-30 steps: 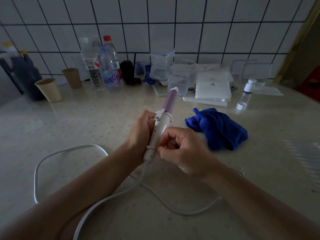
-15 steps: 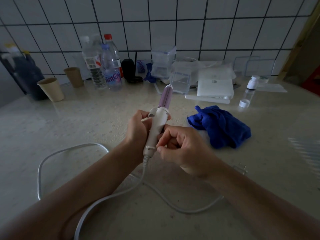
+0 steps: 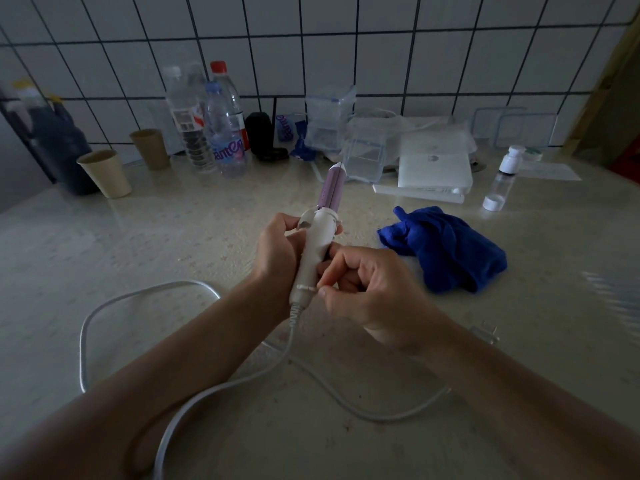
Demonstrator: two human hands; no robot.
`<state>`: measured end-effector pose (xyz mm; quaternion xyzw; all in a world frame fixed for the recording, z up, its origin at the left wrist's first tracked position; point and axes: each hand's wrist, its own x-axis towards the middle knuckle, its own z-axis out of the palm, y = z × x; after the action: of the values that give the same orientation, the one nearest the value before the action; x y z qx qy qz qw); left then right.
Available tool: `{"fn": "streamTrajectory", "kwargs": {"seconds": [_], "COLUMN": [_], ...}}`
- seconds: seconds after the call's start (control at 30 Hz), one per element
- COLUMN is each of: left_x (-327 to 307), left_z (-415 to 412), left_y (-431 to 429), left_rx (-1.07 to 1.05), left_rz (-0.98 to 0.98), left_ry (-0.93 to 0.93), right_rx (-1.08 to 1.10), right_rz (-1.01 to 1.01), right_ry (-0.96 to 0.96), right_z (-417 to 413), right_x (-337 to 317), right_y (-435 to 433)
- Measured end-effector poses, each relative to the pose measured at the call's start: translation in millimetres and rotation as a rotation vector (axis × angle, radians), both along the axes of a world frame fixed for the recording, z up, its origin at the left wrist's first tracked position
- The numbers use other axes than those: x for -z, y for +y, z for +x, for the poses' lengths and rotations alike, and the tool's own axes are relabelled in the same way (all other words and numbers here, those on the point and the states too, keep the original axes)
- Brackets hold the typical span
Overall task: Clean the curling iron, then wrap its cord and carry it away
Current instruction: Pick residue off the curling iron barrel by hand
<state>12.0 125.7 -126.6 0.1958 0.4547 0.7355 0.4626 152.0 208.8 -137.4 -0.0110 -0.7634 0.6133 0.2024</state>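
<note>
My left hand (image 3: 277, 251) wraps the upper handle of the curling iron (image 3: 317, 244) and holds it raised over the table (image 3: 173, 230), barrel pointing away from me. My right hand (image 3: 374, 292), fingers curled, pinches the handle's lower end, just above where the cord (image 3: 166, 285) leaves it.

The cloth (image 3: 446, 247) lies released just right of my right hand, so wrapping appears to be next. Keep the left grip firm and start the turns at the handle base, drawing slack evenly.

The cord loops left of and below my hands, and its plug (image 3: 486, 334) lies to the right. There is open room on the near side. Bottles (image 3: 221, 140) crowd the far edge, so keep the barrel short of them
</note>
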Motion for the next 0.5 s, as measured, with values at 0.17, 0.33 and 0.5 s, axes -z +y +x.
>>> {"fn": "streamTrajectory", "kwargs": {"seconds": [0.17,0.33,0.5], "left_x": [1.3,2.0,-1.9], "left_z": [-1.4,-1.4,0.5], "left_y": [1.4,1.1,-1.4], "left_rx": [-0.011,-0.025,-0.01], "left_rz": [0.0,-0.043,-0.04], "left_ry": [0.014,0.051,0.06], "right_rx": [0.0,0.01,0.095], "right_rz": [0.008,0.032,0.042], "right_ry": [0.005,-0.006,0.004], "right_z": [-0.3,-0.5,-1.7], "right_x": [0.3,0.1,-1.5], "right_y": [-0.1,0.4,3.2]}}
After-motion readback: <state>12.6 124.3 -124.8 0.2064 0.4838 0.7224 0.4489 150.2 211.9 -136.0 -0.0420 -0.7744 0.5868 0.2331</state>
